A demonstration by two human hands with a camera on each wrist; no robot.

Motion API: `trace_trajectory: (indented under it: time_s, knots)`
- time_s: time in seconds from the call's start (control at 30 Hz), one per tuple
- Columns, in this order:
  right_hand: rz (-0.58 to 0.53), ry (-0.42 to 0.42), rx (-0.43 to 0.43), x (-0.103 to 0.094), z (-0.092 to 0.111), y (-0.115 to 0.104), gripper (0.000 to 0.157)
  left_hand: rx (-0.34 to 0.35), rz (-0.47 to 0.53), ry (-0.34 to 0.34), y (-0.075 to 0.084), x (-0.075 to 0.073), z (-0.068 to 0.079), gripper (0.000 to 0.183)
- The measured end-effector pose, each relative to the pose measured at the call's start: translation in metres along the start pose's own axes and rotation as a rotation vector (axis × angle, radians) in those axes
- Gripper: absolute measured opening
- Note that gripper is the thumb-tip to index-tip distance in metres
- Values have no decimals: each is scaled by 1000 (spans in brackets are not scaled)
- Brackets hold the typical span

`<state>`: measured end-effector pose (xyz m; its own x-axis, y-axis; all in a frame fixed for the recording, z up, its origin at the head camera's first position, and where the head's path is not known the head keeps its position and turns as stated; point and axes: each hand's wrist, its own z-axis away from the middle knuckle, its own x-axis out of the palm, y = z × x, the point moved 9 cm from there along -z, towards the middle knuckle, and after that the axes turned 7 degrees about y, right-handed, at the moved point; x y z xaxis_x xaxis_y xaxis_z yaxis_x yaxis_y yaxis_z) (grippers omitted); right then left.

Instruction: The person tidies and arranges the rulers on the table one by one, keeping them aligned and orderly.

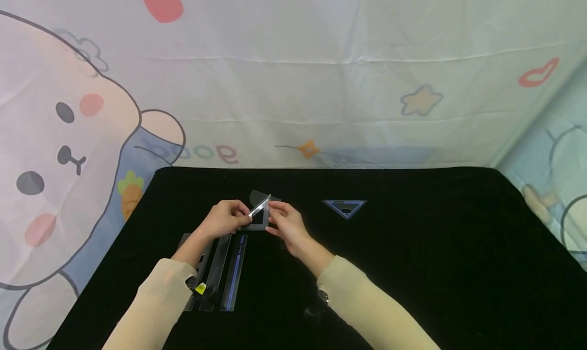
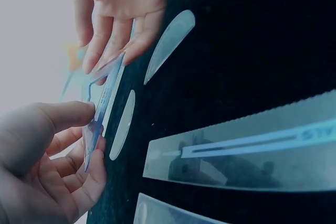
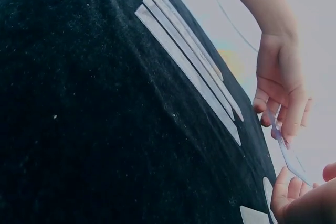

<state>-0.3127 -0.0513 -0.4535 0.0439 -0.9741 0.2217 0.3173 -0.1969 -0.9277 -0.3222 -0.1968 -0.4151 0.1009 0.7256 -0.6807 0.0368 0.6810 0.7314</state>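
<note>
A clear triangular set square (image 1: 257, 227) is held up at the middle left of the black table. My left hand (image 1: 223, 220) pinches its left corner between thumb and fingers, seen close in the left wrist view, where the set square (image 2: 107, 98) appears nearly edge-on. My right hand (image 1: 293, 229) has its fingertips on the right edge, thumb on the near side. Just beyond it lies a clear rounded piece (image 1: 258, 197), partly covered by the set square. In the left wrist view, two rounded pale pieces, one longer (image 2: 170, 45) and one shorter (image 2: 124, 125), lie below the hands.
Several clear rulers lie side by side under my left forearm, the rightmost ruler (image 1: 235, 273) with a blue strip. Another set square (image 1: 347, 217), blue-edged, lies flat to the right. Black cloth (image 1: 435, 263) covers the table; a printed curtain (image 1: 293, 105) hangs behind.
</note>
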Motion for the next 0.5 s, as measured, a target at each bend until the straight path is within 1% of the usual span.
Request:
trace_trajectory:
  time_s: [0.3, 0.37, 0.5]
  knots:
    - [19, 18, -5, -6, 0, -1, 40, -83, 180, -55, -4, 14, 12, 18]
    - [51, 11, -20, -7, 1, -1, 39, -101, 207, -58, -4, 17, 15, 18]
    - [149, -4, -56, -8, 3, -3, 36, -129, 243, -59, -5, 22, 19, 17]
